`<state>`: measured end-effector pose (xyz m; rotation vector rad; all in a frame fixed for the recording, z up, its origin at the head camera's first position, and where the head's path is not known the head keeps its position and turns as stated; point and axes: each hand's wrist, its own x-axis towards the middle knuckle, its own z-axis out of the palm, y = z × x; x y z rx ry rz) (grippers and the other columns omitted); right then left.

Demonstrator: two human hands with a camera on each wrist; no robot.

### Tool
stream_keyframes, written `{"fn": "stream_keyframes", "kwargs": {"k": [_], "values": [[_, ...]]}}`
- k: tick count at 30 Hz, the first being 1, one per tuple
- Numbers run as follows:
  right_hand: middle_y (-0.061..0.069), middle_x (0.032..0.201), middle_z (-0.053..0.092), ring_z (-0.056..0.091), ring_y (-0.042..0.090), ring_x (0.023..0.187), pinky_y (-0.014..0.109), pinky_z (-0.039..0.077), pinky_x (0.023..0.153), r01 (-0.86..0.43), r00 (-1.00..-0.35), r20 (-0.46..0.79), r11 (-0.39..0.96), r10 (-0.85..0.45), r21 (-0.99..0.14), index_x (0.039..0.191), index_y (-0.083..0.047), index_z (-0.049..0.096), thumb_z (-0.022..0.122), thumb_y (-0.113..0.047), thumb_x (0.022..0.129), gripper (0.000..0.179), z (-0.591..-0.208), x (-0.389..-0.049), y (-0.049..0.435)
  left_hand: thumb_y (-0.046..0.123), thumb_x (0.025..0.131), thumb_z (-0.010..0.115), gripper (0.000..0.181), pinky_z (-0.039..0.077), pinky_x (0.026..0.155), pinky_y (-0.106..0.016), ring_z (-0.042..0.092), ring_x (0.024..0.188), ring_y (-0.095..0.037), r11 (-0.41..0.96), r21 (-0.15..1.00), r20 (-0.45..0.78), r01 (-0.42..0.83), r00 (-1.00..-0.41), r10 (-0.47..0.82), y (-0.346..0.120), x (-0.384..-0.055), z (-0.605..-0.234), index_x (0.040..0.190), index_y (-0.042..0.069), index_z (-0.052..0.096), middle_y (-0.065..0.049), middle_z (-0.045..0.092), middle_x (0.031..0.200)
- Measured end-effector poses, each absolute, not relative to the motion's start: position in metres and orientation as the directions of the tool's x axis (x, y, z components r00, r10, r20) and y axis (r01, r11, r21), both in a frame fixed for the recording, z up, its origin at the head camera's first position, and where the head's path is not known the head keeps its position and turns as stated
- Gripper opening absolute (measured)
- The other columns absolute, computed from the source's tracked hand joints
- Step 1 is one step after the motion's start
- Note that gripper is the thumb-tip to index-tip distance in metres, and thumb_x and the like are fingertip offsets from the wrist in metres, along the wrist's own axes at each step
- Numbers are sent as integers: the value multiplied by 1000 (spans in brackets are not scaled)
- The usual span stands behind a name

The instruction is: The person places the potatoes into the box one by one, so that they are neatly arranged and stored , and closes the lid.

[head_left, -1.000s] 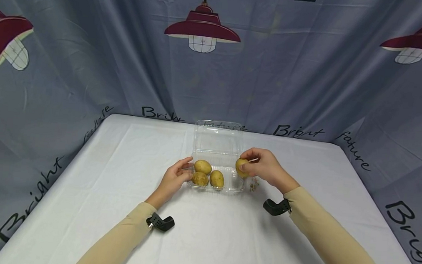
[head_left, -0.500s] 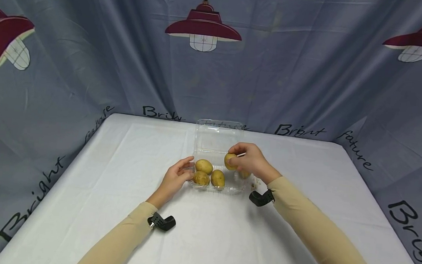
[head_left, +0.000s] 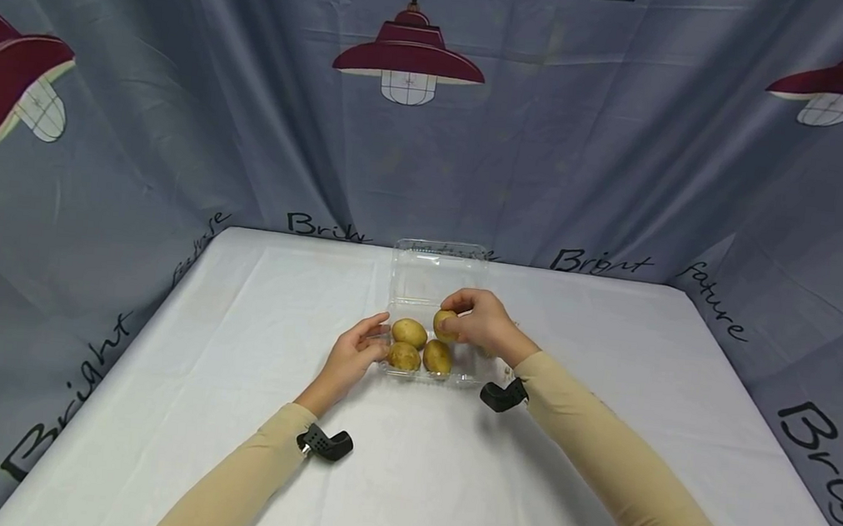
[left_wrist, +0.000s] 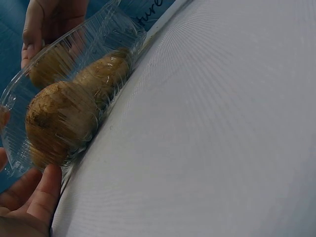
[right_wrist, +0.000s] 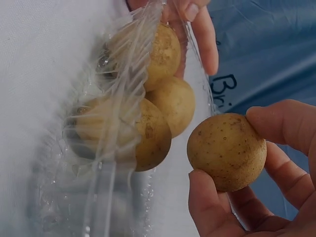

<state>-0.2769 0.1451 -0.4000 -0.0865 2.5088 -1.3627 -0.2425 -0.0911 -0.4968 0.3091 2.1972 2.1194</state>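
My right hand (head_left: pixel 482 320) pinches a round yellow-brown potato (right_wrist: pixel 227 150) between thumb and fingers, above the open clear plastic clamshell box (head_left: pixel 468 376). Three potatoes lie in the left part of the box: one at the back left (head_left: pixel 409 332), one at the front left (head_left: pixel 404 357) and one to the right of that (head_left: pixel 437 356). At the box's left end my left hand (head_left: pixel 349 353) rests its fairly straight fingers against the wall. In the left wrist view its fingertips (left_wrist: pixel 49 185) touch the plastic. The right wrist hides part of the box's right end.
The clear lid (head_left: pixel 439 273) stands raised at the back of the box. Small coloured bits (head_left: pixel 508 372) lie by the right end. The white-covered table (head_left: pixel 403 479) ends at a blue-grey curtain (head_left: pixel 536 156) printed with lamps and lettering.
The right hand has carried its potato leftward, from the box's right end to just behind the front-right potato. The left hand has stayed at the box's left wall.
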Motion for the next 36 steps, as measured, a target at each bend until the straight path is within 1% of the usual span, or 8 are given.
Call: {"fn": "stream_keyframes", "kwargs": {"k": [7, 16, 23, 26, 28, 30, 33, 36], "values": [[14, 117, 64, 65, 19, 85, 45, 61, 80, 77, -958, -214, 549, -190, -832, 112, -7, 70, 74, -11, 85, 27, -402, -279, 141, -3, 90, 54, 61, 52, 84, -13, 58, 127, -46, 21, 996, 81, 87, -978, 193, -92, -243, -498, 151, -1, 46, -30, 54, 144], [14, 119, 64, 66, 18, 88, 33, 61, 71, 75, -959, -213, 554, -189, -829, 113, -5, 69, 73, -12, 87, 28, -406, -279, 138, -4, 90, 54, 61, 52, 83, -13, 58, 127, -46, 18, 996, 77, 82, -978, 193, -91, -243, -496, 151, -1, 46, -30, 55, 143], [14, 117, 64, 63, 17, 83, 36, 61, 72, 108, -956, -236, 543, -172, -833, 116, -5, 67, 73, -11, 88, 29, -408, -277, 136, -3, 90, 54, 61, 52, 83, -13, 59, 126, -46, 16, 996, 82, 86, -979, 189, -91, -243, -496, 150, 0, 47, -31, 55, 143], [16, 119, 65, 64, 17, 83, 38, 61, 74, 120, -953, -249, 536, -173, -835, 119, -5, 65, 72, -12, 89, 31, -408, -276, 135, -3, 90, 54, 61, 52, 82, -13, 59, 125, -46, 17, 996, 86, 91, -978, 190, -91, -243, -496, 150, 0, 47, -31, 55, 143], [17, 121, 65, 65, 18, 85, 40, 62, 76, 130, -949, -262, 537, -176, -833, 121, -5, 64, 72, -13, 91, 32, -408, -276, 134, -3, 90, 54, 61, 52, 82, -13, 59, 125, -46, 19, 996, 86, 92, -977, 193, -91, -243, -496, 151, 0, 46, -30, 55, 143], [18, 124, 64, 67, 22, 89, 41, 62, 78, 139, -944, -275, 541, -179, -829, 124, -5, 63, 71, -14, 92, 35, -409, -275, 133, -3, 90, 54, 61, 52, 82, -13, 59, 126, -46, 22, 996, 84, 89, -978, 193, -92, -243, -497, 151, 0, 46, -30, 54, 144], [20, 128, 63, 69, 27, 91, 41, 62, 78, 147, -938, -293, 554, -184, -819, 129, -5, 61, 71, -13, 92, 38, -412, -275, 134, -2, 90, 54, 61, 52, 82, -13, 59, 126, -45, 24, 996, 78, 84, -978, 192, -91, -243, -497, 151, 2, 46, -29, 55, 144], [22, 129, 62, 70, 28, 85, 39, 63, 75, 149, -937, -299, 568, -180, -810, 131, -5, 60, 72, -12, 91, 42, -416, -276, 136, -3, 90, 54, 61, 52, 82, -13, 59, 125, -45, 27, 996, 78, 85, -979, 187, -91, -243, -497, 151, 1, 47, -30, 55, 143]]}}
